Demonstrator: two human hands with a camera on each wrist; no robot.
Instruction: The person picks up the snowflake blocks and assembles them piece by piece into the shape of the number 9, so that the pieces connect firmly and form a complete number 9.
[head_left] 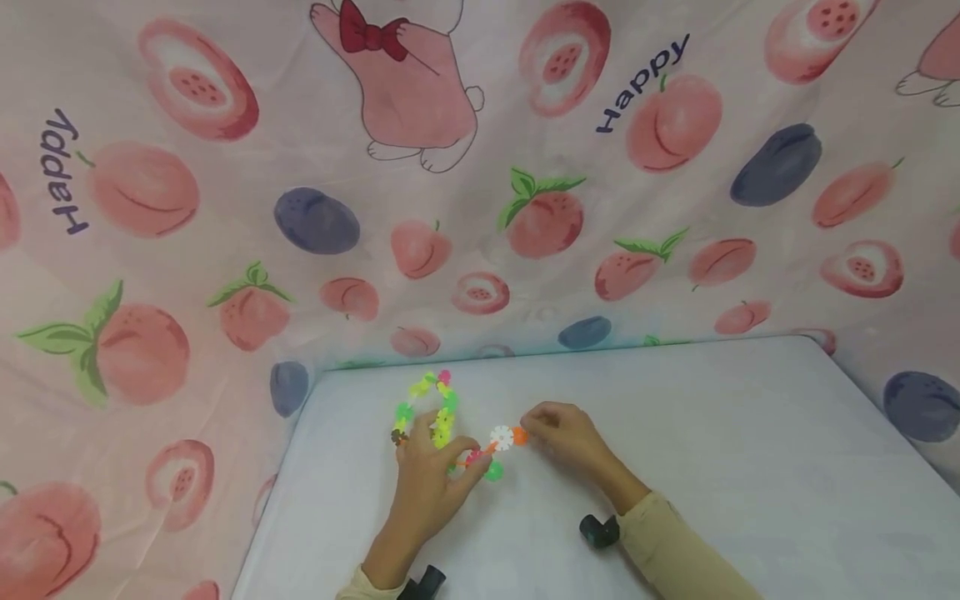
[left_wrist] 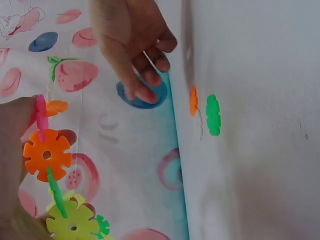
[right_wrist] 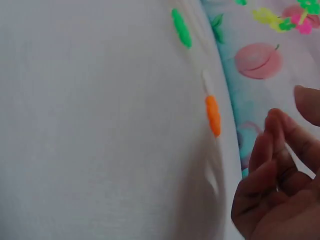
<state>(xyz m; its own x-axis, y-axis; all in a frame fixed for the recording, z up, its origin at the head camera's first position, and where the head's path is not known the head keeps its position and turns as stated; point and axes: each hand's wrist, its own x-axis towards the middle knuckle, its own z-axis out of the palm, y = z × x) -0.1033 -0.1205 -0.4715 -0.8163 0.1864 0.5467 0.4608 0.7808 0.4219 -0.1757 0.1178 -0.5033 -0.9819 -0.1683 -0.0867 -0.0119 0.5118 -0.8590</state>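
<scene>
In the head view my left hand (head_left: 431,483) pinches a chain of interlocking plastic snowflake discs (head_left: 444,419) between thumb and fingers. The chain loops up past the fingers in yellow, green and pink; in the left wrist view a pink disc (left_wrist: 42,118) and an orange disc (left_wrist: 47,155) of it show by the fingers. My right hand (head_left: 567,435) has loosely bent fingers (right_wrist: 265,175) and nothing in them. Close to its fingertips lies a loose orange disc (head_left: 521,436), with a white disc (head_left: 502,437) beside it. A loose green disc (head_left: 492,472) lies nearer my left thumb.
A white-covered table (head_left: 675,467) bears the discs. Behind it hangs a cloth (head_left: 465,217) printed with peaches and a rabbit figure. A black wrist device (head_left: 598,531) sits by my right sleeve, and another (head_left: 423,583) by my left.
</scene>
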